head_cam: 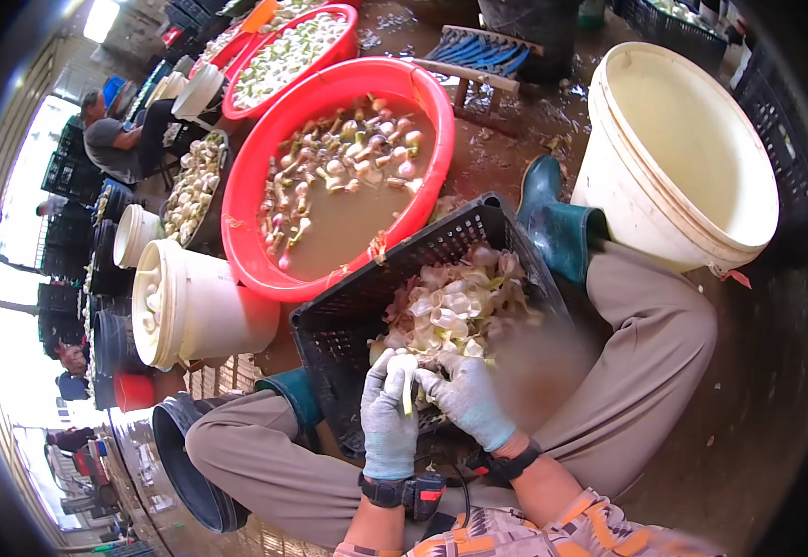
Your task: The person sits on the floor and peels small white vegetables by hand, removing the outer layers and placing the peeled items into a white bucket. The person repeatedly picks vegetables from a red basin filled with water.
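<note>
A peeled white garlic bulb point(404, 365) with a short green stem sits in the gloved fingers of my left hand point(388, 404). Close beside it, my right hand point(470, 397) has its thumb and fingers bent together near the bulb; whether they pinch a bit of skin is too small to tell. Both hands are over a black plastic crate point(327, 341) between my knees. Loose garlic skins point(453, 303) are heaped inside that crate. Just beyond it stands a red plastic tub point(240, 202) of murky water, where unpeeled garlic bulbs point(369, 150) with stems float.
A white bucket point(682, 160) stands at the right by my rubber boot point(561, 216). To the left, another white bucket point(202, 306) holds peeled bulbs. A small stool point(480, 59) and a red tub of garlic point(289, 63) lie further off. A person point(115, 143) sits at far left.
</note>
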Demonstrator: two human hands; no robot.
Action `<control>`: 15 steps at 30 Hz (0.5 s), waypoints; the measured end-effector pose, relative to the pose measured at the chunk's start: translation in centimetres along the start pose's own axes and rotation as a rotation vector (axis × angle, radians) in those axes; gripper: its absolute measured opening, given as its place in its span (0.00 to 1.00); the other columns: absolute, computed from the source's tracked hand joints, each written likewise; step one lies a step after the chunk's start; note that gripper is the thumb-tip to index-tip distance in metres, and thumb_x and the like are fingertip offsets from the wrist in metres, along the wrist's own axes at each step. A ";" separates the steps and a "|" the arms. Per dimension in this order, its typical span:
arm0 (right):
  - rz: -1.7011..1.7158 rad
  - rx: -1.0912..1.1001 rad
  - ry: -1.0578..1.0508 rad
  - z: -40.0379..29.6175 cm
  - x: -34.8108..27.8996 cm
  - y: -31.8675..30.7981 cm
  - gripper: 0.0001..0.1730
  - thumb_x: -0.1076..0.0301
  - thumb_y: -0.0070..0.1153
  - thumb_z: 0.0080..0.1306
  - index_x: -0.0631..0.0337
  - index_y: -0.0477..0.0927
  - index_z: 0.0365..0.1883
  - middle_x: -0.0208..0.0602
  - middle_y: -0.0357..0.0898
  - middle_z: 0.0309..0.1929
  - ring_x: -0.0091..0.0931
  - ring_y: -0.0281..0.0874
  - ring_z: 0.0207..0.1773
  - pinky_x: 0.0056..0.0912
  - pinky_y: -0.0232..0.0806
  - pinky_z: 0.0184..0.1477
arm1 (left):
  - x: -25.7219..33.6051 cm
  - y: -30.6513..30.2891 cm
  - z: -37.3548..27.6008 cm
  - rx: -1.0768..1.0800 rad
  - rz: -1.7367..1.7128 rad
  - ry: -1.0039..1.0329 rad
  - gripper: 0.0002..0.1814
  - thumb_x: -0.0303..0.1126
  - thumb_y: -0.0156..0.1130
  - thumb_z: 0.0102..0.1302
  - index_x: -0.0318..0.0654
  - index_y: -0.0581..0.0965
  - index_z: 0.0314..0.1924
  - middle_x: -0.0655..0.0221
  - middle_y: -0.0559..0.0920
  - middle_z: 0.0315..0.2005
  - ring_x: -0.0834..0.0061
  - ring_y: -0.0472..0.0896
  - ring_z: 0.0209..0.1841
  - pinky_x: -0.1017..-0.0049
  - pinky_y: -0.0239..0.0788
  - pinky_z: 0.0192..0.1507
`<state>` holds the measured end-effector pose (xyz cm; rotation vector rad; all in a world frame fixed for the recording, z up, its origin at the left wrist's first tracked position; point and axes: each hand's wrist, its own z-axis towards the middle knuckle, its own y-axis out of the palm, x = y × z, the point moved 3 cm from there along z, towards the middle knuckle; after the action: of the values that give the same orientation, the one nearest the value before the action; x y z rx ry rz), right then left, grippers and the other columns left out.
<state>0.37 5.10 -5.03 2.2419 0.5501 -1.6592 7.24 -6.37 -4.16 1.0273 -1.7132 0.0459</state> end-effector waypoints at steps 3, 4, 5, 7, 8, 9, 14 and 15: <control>-0.060 0.084 0.012 0.7 0.7 0.2 0.14 0.64 0.62 0.61 0.68 0.81 0.38 0.49 0.81 0.28 0.38 0.82 0.33 0.40 0.72 0.38 | -0.5 0.1 0.2 -0.051 0.061 0.023 0.20 0.30 0.57 0.74 0.35 0.71 0.64 0.62 0.78 0.57 0.73 0.79 0.56 0.72 0.72 0.59; -0.078 0.131 0.004 0.8 0.9 0.3 0.13 0.65 0.62 0.61 0.68 0.80 0.37 0.49 0.81 0.28 0.39 0.82 0.33 0.40 0.72 0.38 | -0.5 0.2 0.2 -0.055 0.111 -0.012 0.21 0.30 0.57 0.74 0.35 0.71 0.64 0.62 0.79 0.57 0.73 0.79 0.56 0.72 0.72 0.59; -0.065 0.158 0.002 0.9 1.2 0.1 0.13 0.66 0.61 0.61 0.68 0.79 0.36 0.49 0.81 0.28 0.40 0.81 0.33 0.40 0.72 0.37 | -0.4 0.3 0.3 -0.058 0.159 -0.047 0.21 0.30 0.57 0.74 0.34 0.70 0.64 0.62 0.79 0.57 0.72 0.79 0.56 0.71 0.72 0.59; -0.041 0.218 -0.013 1.2 1.3 -0.6 0.12 0.68 0.61 0.60 0.68 0.77 0.35 0.50 0.80 0.27 0.40 0.81 0.31 0.40 0.72 0.35 | 0.4 1.4 -0.1 -0.061 0.271 -0.130 0.22 0.31 0.57 0.74 0.32 0.70 0.65 0.62 0.79 0.56 0.72 0.79 0.55 0.71 0.73 0.58; -0.031 0.243 -0.021 1.3 1.5 -0.7 0.11 0.69 0.61 0.60 0.68 0.76 0.35 0.51 0.80 0.27 0.40 0.80 0.30 0.40 0.71 0.35 | 1.0 2.2 -0.7 -0.050 0.334 -0.180 0.23 0.31 0.58 0.74 0.32 0.70 0.65 0.62 0.79 0.56 0.72 0.79 0.55 0.71 0.73 0.57; -0.036 0.242 -0.047 1.3 1.6 -0.3 0.11 0.69 0.60 0.60 0.68 0.76 0.35 0.51 0.79 0.27 0.40 0.80 0.29 0.40 0.71 0.34 | 1.3 2.2 -1.1 -0.034 0.393 -0.225 0.23 0.32 0.58 0.74 0.31 0.70 0.65 0.62 0.79 0.56 0.72 0.79 0.55 0.72 0.74 0.56; 0.334 0.119 0.126 1.4 0.3 -0.2 0.04 0.75 0.51 0.69 0.67 0.75 0.38 0.30 0.77 0.25 0.19 0.74 0.24 0.25 0.67 0.25 | 1.1 -1.3 -0.1 0.042 0.318 -0.133 0.19 0.30 0.60 0.71 0.31 0.74 0.58 0.62 0.82 0.41 0.83 0.76 0.31 0.82 0.70 0.33; 0.407 0.140 0.123 1.7 0.4 -0.4 0.04 0.75 0.50 0.71 0.67 0.75 0.40 0.27 0.76 0.25 0.15 0.72 0.23 0.22 0.66 0.23 | 1.3 -1.9 -0.3 0.030 0.245 -0.163 0.18 0.29 0.60 0.70 0.30 0.74 0.58 0.63 0.82 0.41 0.83 0.76 0.31 0.82 0.68 0.32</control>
<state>-1.16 4.69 -5.90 2.3656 -0.0050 -1.3968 8.64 -8.16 -3.86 0.8573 -1.9856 0.1492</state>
